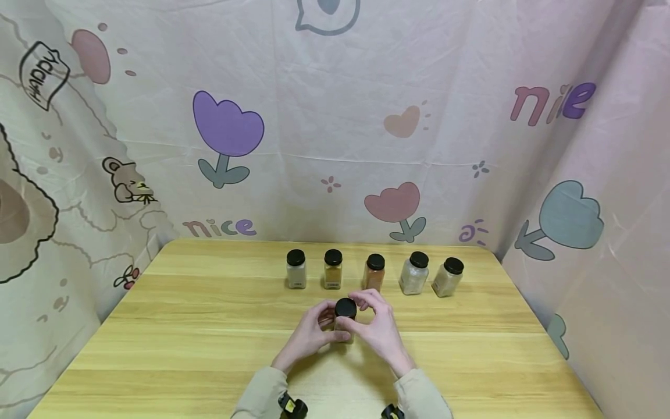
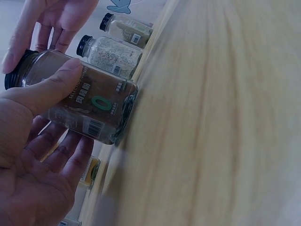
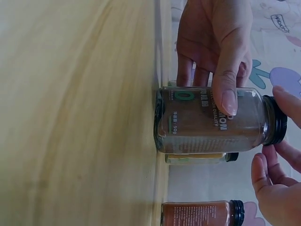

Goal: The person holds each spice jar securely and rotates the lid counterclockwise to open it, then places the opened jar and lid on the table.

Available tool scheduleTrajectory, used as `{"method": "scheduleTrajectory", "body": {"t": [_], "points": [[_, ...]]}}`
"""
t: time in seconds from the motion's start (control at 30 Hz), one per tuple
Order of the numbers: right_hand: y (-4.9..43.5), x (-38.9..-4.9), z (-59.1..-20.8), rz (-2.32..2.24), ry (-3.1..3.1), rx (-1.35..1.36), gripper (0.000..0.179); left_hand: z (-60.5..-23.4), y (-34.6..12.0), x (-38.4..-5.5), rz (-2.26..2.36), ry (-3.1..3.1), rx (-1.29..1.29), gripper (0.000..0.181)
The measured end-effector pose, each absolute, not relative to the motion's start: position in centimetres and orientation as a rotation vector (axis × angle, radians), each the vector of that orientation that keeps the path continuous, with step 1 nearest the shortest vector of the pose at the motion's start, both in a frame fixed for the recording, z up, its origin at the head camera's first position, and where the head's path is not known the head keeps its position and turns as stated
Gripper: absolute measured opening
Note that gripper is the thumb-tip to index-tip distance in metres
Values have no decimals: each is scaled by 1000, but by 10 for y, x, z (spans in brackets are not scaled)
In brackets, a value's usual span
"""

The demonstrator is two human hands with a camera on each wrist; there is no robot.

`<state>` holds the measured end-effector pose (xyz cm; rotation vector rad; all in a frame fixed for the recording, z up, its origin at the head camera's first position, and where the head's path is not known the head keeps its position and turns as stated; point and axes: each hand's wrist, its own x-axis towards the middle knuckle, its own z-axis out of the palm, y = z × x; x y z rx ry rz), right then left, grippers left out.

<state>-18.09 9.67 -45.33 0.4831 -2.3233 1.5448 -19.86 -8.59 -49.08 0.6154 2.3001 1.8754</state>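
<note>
While 2 pale sleeves [image 1: 264, 396] are seen nearest, the brown-powder jar [image 2: 106, 101] is held upright at the middle part of the wooden table [image 1: 183, 337]; if its base is touching the wood, it cannot be told. Its body is gripped by the left hand [image 1: 307, 336], the thumb being laid on one side and the fingers curved around the other. The black lid [image 1: 345, 307] is pinched by the right hand [image 1: 379, 327] (if it is being turned, it cannot be judged). For good work, the body should be held firmly, without tilting, and the lid gripped evenly around its rim. Farther back, 5 lidded jars [image 1: 374, 280] are lined up before a printed curtain [image 1: 314, 139].
</note>
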Motion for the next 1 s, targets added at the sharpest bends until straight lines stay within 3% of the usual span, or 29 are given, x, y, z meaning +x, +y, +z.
{"method": "scheduleTrajectory", "body": {"t": [0.2,0.53,1.0], "points": [[100,-183,-456,1562,-2283,608,41,-491,-86,-199,1883,2297,617,51],[96,-180,-452,1482,-2335,551,55,-491,-85,-198,1884,2294,625,53],[100,-181,-451,1603,-2211,713,42,-490,-86,-198,1879,2290,620,53]]}}
